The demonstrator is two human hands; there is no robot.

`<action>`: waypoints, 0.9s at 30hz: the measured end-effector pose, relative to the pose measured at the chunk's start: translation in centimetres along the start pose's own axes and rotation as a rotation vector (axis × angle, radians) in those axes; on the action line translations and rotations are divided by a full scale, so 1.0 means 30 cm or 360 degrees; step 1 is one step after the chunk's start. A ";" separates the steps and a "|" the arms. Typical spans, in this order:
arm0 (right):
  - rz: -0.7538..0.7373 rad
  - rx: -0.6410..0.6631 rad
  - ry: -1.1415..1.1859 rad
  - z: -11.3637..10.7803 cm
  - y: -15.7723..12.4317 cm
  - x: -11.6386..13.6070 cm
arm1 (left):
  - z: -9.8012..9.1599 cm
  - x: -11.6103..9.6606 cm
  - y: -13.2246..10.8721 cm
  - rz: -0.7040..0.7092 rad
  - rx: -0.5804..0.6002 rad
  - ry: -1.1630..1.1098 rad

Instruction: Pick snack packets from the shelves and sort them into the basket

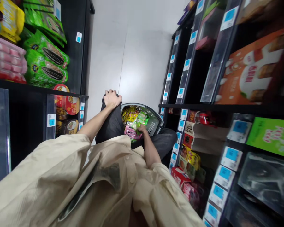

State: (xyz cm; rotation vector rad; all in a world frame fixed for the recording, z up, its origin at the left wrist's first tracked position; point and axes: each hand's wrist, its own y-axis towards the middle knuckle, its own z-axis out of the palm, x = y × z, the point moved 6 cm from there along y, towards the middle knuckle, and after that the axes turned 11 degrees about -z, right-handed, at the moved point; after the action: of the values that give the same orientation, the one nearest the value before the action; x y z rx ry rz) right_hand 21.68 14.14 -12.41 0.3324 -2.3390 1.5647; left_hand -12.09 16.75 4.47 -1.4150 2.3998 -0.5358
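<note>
My left hand (112, 99) rests on my bent knee, its fingers spread over the dark trouser cloth and holding nothing. Down in a grey perforated shopping basket (154, 121), my right hand (142, 128) is closed on a green snack packet (135, 127); its fingertips are partly hidden. Around that hand lie several yellow packets (130, 114), a bright green packet (144, 117) and pink packages (132, 132). The basket stands on the floor between my legs.
Black shelves with price tags (177, 146) flank me closely on both sides. Green seed bags (48, 61) and red instant-food tubs (68, 104) are at the left; an orange box (253, 69) and a green box (271, 135) at the right. Pale floor (137, 56) runs ahead.
</note>
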 end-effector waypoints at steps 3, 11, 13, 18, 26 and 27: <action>-0.0165 -0.0169 0.0185 -0.103 -0.070 0.064 | -0.002 0.006 0.004 0.0009 -0.0029 0.0004; -0.0567 -0.1011 0.0883 -0.434 -0.528 -0.005 | -0.018 0.005 0.019 -0.0009 -0.0022 0.0092; -0.0566 -0.1211 0.1106 -0.445 -0.639 -0.081 | -0.036 -0.007 0.014 0.0013 -0.0022 0.0113; -0.0604 -0.1562 0.1581 -0.338 -0.742 -0.193 | -0.066 -0.021 0.009 0.0034 0.0002 0.0186; -0.0626 -0.1832 0.2013 -0.304 -0.667 -0.227 | -0.095 0.026 0.006 0.0010 -0.0063 0.0293; -0.0635 -0.1836 0.2044 -0.311 -0.662 -0.230 | -0.097 0.027 0.006 0.0005 -0.0071 0.0301</action>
State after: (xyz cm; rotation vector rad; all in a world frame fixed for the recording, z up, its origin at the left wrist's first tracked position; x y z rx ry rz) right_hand 36.29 15.42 5.29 -0.3732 -1.5206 -0.0617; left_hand -13.89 16.59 6.91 -1.4371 2.5755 -0.6455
